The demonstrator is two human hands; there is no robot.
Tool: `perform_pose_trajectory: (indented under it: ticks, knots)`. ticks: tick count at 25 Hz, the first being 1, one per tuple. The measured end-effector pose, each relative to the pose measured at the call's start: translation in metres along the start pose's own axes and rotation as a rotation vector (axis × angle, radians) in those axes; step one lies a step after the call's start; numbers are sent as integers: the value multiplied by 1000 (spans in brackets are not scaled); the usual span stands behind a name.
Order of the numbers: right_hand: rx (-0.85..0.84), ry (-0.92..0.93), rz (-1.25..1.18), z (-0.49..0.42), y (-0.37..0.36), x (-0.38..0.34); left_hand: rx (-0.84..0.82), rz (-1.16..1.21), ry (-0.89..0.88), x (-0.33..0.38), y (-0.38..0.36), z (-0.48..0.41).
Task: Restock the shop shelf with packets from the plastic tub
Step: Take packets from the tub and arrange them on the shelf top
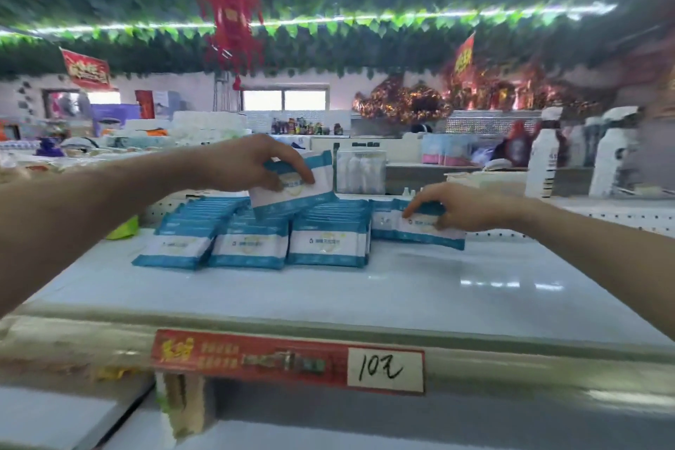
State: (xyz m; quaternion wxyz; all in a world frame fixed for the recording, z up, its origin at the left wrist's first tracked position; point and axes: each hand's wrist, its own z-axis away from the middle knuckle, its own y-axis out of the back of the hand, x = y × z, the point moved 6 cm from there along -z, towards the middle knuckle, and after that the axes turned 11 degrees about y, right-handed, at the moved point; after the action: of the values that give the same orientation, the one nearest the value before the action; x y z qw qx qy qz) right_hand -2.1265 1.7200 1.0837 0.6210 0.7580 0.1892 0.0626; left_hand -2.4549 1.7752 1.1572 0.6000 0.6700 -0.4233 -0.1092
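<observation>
Packet pinched aloft in left hand, right hand seemingly gripping another packet on shelf

Lettering on packets illegible; bottles at right blurred

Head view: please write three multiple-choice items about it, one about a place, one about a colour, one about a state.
1. Where is the raised packet in the left hand?
A. above the packet rows B. on the floor C. by the price tag
2. Which colour are the packets' bands?
A. red B. teal C. black
3. What does the right hand do?
A. holds a bottle B. grips the end packet on the shelf C. hangs idle
Key: 1 A, it hovers over the rows; 2 B, teal edges frame white faces; 3 B, fingers curl over its top.
</observation>
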Motion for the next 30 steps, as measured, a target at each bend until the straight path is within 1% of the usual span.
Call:
perform_pose_trajectory:
  ticks: [4,8,12,14,18,20,22,25,27,30]
  knots:
    - [13,74,57,-34,-24,18,12,20,10,2,-3,-14]
    - [21,140,144,-68,-34,35,17,-30,27,-2,-7,-22]
    - [95,237,341,-81,-43,40,11,-49,58,-9,-13,-30]
    - [119,245,401,-79,-45,45,-7,-57,59,-5,-18,-37]
    - [55,216,421,-64,-36,63,-23,36,-3,23,-25,-62]
    - [123,165,311,-49,-19,71,-21,39,-56,42,-33,-82]
    - [243,84,224,-30,1,82,-41,57,-94,60,-51,-106]
    - [373,-38,231,3,26,103,-110,71,-142,80,-92,-139]
    - [421,-74,231,23,35,113,-175,32,-167,84,-122,-156]
    - [432,-71,235,43,40,115,-255,-7,-150,77,-152,-171]
